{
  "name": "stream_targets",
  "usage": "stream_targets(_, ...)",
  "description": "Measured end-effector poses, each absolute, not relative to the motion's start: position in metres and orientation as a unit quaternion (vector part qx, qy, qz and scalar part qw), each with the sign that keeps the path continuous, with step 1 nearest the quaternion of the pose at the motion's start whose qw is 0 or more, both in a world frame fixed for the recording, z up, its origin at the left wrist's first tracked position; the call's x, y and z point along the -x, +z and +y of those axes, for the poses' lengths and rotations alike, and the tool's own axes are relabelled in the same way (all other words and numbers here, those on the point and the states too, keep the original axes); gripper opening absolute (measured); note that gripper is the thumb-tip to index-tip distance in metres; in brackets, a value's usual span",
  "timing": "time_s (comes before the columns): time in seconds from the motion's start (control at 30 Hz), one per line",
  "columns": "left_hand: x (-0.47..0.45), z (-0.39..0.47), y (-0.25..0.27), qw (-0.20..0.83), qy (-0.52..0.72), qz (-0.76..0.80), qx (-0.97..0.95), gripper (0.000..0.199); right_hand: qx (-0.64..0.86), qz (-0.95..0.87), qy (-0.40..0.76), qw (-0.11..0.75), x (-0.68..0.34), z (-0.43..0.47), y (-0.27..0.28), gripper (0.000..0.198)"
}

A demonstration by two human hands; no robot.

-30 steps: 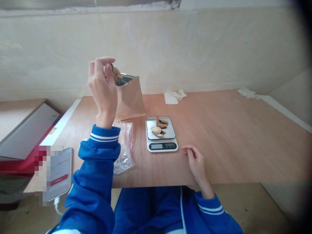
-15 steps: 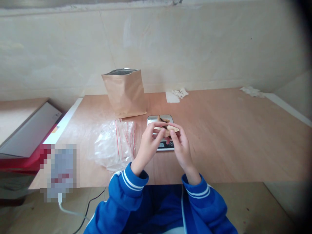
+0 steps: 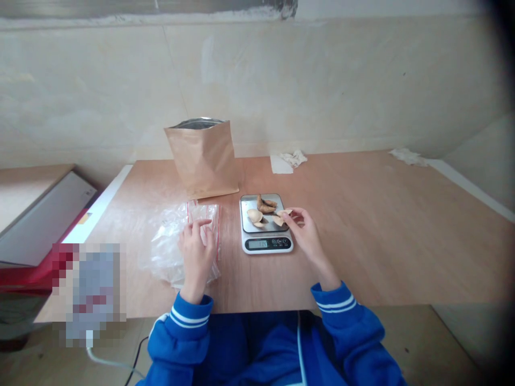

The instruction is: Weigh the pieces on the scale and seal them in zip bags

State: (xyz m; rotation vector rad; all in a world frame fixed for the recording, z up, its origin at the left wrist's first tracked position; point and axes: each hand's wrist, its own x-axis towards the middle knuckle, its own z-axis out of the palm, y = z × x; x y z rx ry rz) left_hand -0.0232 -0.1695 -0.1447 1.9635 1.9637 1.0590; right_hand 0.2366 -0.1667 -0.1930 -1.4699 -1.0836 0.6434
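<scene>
My right hand (image 3: 302,228) pinches a pale, thin dried slice (image 3: 281,216) at the right side of the scale's steel plate. The kitchen scale (image 3: 246,244) has a lit display whose figures are too small to read surely. Brown, curled dried pieces (image 3: 266,206) lie toward the back of the plate. A pale, rounded dried slice (image 3: 255,215) rests at its front left. My left hand (image 3: 198,249) is over the clear zip bags (image 3: 164,252), fingers apart and nothing in them; whether it touches the bags I cannot tell.
A brown paper pouch (image 3: 205,158) with a silvery lining stands open behind the bags. Crumpled tissue (image 3: 295,158) and a white paper square (image 3: 280,165) lie by the wall. A blurred-out device (image 3: 96,292) with a cable is at the table's left edge.
Both hands were together above the scale around a pale slice. My left hand has moved left over the bags. My right hand keeps a slice at the plate, and the display now shows.
</scene>
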Motion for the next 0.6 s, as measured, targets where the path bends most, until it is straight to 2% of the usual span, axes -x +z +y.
stream_targets(0.13,0.031,-0.172,-0.161,0.053,0.303,0.694,-0.651,0.028,0.62,-0.464,0.255,0.579,-0.234,-0.157,-0.201,0.048)
stream_targets(0.37,0.034,-0.172,-0.181,0.054,0.242,0.692,-0.678,0.03,0.669,-0.511,0.125,0.525,-0.227,-0.155,-0.211,0.041)
stream_targets(0.5,0.035,-0.172,-0.181,0.042,0.232,0.688,-0.687,0.031,0.66,-0.443,0.19,0.576,-0.235,-0.172,-0.225,0.042)
stream_targets(0.6,0.035,-0.171,-0.181,0.031,0.221,0.69,-0.689,0.031,0.67,-0.407,0.219,0.581,-0.241,-0.188,-0.235,0.04)
